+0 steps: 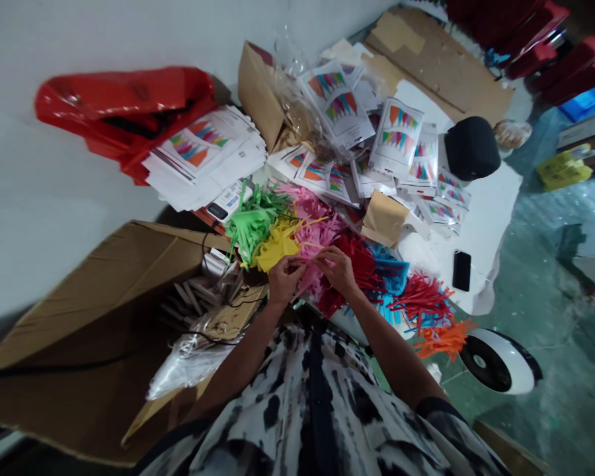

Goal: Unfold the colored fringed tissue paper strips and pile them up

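Thin strip: left hand and right hand are pinching it, fingertips nearly closed, seemingly keeping it taut; pink fringe is lying beyond the grip.

Along the table's near edge lie one fringed green bunch, one fringed yellow bunch, one fringed pink bunch, one fringed dark-red bunch, one fringed bright-red bunch and one fringed orange bunch; blue strips overlap past counting. Toward the right edge lie one flat black smartphone and one black rounded-cube device. At least five printed white packets show.
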### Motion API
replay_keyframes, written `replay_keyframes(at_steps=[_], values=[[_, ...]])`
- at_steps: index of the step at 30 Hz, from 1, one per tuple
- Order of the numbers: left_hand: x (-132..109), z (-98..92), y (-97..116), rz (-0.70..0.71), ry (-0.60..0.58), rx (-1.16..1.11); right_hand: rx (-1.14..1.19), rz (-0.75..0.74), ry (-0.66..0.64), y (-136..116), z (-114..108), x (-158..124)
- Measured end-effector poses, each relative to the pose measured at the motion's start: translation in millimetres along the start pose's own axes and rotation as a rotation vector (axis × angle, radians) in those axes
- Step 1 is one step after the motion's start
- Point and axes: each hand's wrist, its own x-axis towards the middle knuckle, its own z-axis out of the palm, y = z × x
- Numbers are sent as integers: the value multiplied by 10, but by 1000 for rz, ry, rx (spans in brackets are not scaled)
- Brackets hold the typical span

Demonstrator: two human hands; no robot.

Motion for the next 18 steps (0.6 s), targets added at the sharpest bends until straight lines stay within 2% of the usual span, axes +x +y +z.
replay_keyframes(at_steps=[6,11,14,18], values=[[27,-24,-42,-5,24,-26,-28,-19,0,33,7,40],[26,-9,-124,-142,28,-210,1,-37,-10,90,-19,49],[20,-28,-169,-177,84,-281,-4,-19,-4,90,-72,62],[-27,-123,-224,-145,157,-141,-26,-3,26,41,-171,94]])
